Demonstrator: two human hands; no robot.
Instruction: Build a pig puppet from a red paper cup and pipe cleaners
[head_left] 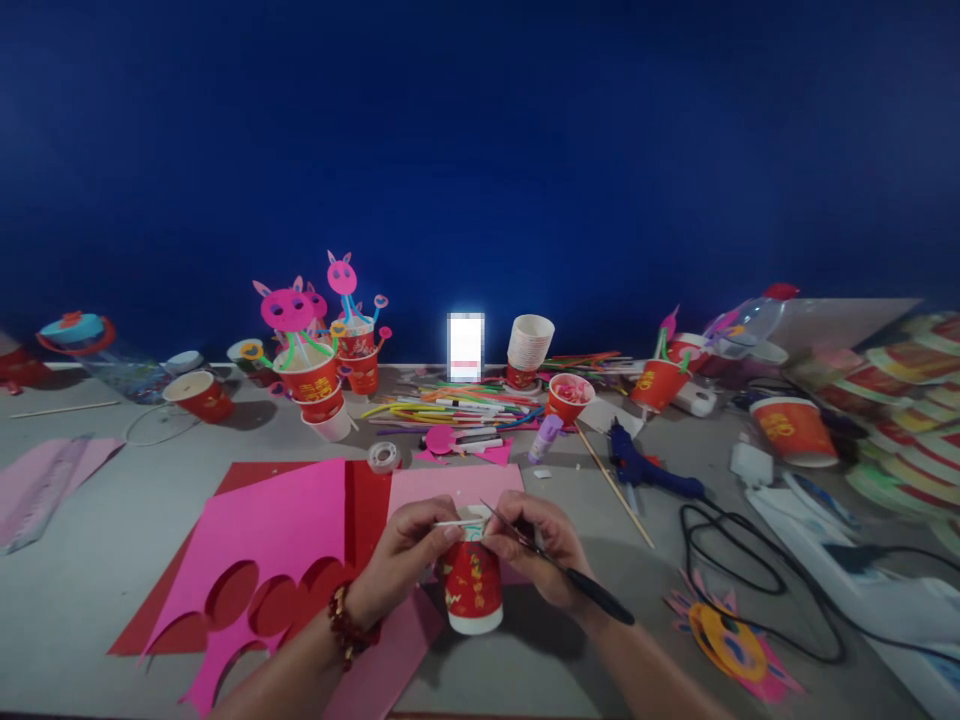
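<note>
While left hand [409,545] pinches its upper edge, red paper cup [472,585] sits between both hands; right hand [546,540] closed on dark-handled tool [600,596], type unclear.

The hands [409,548] partly cover the cup [472,585]; the blurred pile [907,400] at right is cut off; the bright screen [466,340] is pixelated past reading.

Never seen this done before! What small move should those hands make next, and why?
Probably ease the left hand slightly back before any cutting or prying. The right hand grips a dark-handled tool whose slim tip sits by the narrow top of the red cup, close to the left fingertips, so a slip could catch them.
</note>
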